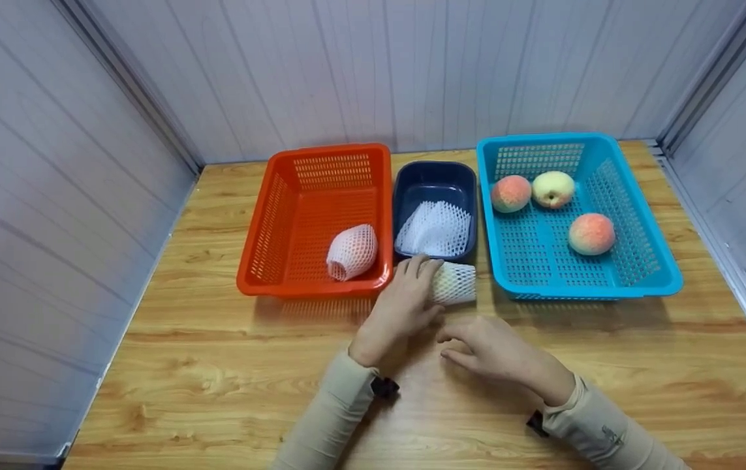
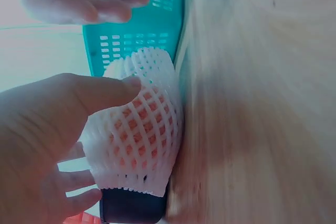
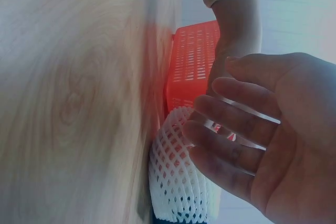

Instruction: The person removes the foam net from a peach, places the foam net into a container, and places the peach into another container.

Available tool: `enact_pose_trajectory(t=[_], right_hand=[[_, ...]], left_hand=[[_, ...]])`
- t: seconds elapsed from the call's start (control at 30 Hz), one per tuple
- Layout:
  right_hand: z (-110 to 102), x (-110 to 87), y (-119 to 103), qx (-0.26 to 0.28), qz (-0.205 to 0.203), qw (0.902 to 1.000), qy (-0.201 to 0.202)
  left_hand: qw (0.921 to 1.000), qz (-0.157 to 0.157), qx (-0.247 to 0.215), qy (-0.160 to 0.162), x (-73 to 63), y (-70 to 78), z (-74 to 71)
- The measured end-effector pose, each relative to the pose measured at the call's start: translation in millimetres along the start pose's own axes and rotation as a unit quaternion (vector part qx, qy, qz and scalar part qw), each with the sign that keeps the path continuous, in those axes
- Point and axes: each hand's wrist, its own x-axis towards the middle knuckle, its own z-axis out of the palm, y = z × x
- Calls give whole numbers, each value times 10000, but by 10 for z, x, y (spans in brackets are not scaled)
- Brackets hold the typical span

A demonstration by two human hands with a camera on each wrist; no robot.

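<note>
A peach in a white foam net lies on the wooden table just in front of the navy bin. My left hand grips it from the left. In the left wrist view the thumb presses on the net, with the fingers round the far side. Pinkish skin shows through the mesh of the netted peach in the right wrist view. My right hand hovers to the right, fingers loosely bent, holding nothing. White foam nets are piled in the navy bin.
To the left stands an orange basket with one netted peach in it. The blue basket at right holds bare peaches: one left, one pale and one nearer. Panel walls enclose the table.
</note>
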Motion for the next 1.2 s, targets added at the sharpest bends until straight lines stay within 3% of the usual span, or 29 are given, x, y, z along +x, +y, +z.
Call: enact_pose_trajectory(t=[0.2, 0.43, 0.57, 0.7, 0.8, 0.97, 1.07, 1.13, 1.2], right_hand=[[-10, -52, 50, 8, -40, 9999, 111], [-27, -156, 130, -96, -151, 9988, 448], [-52, -211, 174, -119, -154, 9976, 670], [-73, -247, 232, -180, -242, 9960, 838], [-85, -263, 268, -158, -260, 9957, 877], [-84, -278, 300, -33, -159, 9968, 782], [-75, -288, 299, 32, -91, 9975, 705], [-72, -292, 295, 77, -57, 9977, 675], [-70, -292, 293, 110, -26, 9978, 656]], left_hand=[[9976, 87, -380, 572, -84, 15, -7], [9860, 408, -865, 1364, -202, 45, 56], [9757, 193, -1402, 1674, -306, 71, 125], [9587, -385, -1969, 2016, -411, 100, 213], [9365, -1018, -2567, 2162, -443, 123, 241], [8879, -1974, -3618, 2045, -433, 162, 210], [8618, -2111, -4223, 1857, -412, 155, 200], [8400, -2016, -4727, 1743, -389, 132, 207], [8256, -1907, -5030, 1705, -358, 98, 221]])
